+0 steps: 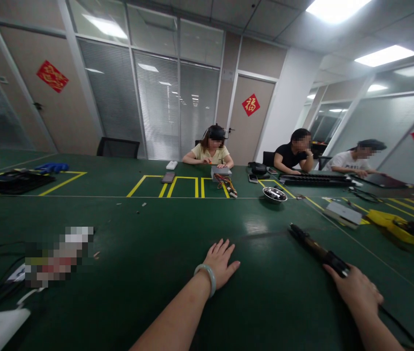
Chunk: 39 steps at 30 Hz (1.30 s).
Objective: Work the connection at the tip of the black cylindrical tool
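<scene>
My right hand (358,291) clasps the corded tool (317,249), fingers wrapped. Left of it, my left hand (221,267) lies with fingers spread.

Pale door (251,139) beyond a green table (156,278)

On my remote feed, a red diamond sign (251,105) hangs on the door. Left of it I see glass panels (158,105) with blinds (106,87) and a black chair back (117,147); right of it, a white wall (294,87). Ceiling lights (385,54) glow above and right of the door.
</scene>
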Each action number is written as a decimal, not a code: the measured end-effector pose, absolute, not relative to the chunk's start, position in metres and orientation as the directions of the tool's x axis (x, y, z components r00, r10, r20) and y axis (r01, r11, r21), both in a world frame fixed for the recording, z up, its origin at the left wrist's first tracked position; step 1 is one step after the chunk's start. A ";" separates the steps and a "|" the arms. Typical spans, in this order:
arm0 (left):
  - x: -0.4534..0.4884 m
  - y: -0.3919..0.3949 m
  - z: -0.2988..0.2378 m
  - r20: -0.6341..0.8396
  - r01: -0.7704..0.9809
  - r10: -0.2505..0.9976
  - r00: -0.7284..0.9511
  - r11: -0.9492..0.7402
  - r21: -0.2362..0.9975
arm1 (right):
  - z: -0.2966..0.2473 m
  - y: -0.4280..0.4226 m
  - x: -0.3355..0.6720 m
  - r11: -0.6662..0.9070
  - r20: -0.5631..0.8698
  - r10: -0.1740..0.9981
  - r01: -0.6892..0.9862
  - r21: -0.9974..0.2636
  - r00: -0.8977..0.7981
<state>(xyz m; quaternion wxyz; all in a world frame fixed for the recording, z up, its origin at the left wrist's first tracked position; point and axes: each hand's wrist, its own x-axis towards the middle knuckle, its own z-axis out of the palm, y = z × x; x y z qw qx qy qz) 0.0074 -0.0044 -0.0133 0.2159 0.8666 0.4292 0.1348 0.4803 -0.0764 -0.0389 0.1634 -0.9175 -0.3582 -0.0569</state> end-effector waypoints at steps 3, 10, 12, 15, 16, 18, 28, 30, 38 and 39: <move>0.008 -0.003 -0.016 0.078 0.688 0.830 0.552 -0.506 0.520 | -0.042 -0.090 0.460 -0.617 0.235 0.714 0.751 -0.235 0.660; 0.009 -0.005 -0.005 0.283 0.658 0.876 0.390 -0.480 0.580 | -0.028 -0.108 0.382 -0.332 0.301 0.872 0.918 -0.214 0.386; 0.010 -0.009 0.002 0.383 0.632 0.833 0.400 -0.553 0.543 | -0.019 -0.104 0.353 -0.209 0.287 0.920 0.953 -0.221 0.268; 0.014 -0.017 0.013 0.488 0.564 0.708 0.511 -0.704 0.431 | -0.008 -0.091 0.305 -0.040 0.267 0.957 0.966 -0.255 0.110; 0.015 -0.020 0.017 0.501 0.544 0.668 0.550 -0.742 0.392 | -0.005 -0.086 0.289 0.011 0.261 0.963 0.962 -0.272 0.063; 0.017 -0.025 0.023 0.504 0.519 0.616 0.606 -0.786 0.337 | 0.000 -0.075 0.256 0.105 0.248 0.968 0.946 -0.306 -0.028; 0.020 -0.020 0.017 0.451 0.592 0.679 0.579 -0.730 0.341 | -0.007 -0.030 0.158 0.340 0.127 0.940 0.864 -0.371 -0.315; 0.020 -0.017 0.013 0.429 0.612 0.707 0.562 -0.705 0.359 | -0.008 -0.026 0.155 0.342 0.107 0.939 0.858 -0.382 -0.326; 0.017 -0.009 0.005 0.422 0.623 0.723 0.547 -0.688 0.371 | 0.034 -0.046 0.199 0.355 0.101 0.932 0.826 -0.437 -0.348; 0.017 -0.009 0.005 0.419 0.627 0.728 0.542 -0.683 0.375 | 0.042 -0.051 0.212 0.335 0.076 0.938 0.830 -0.446 -0.337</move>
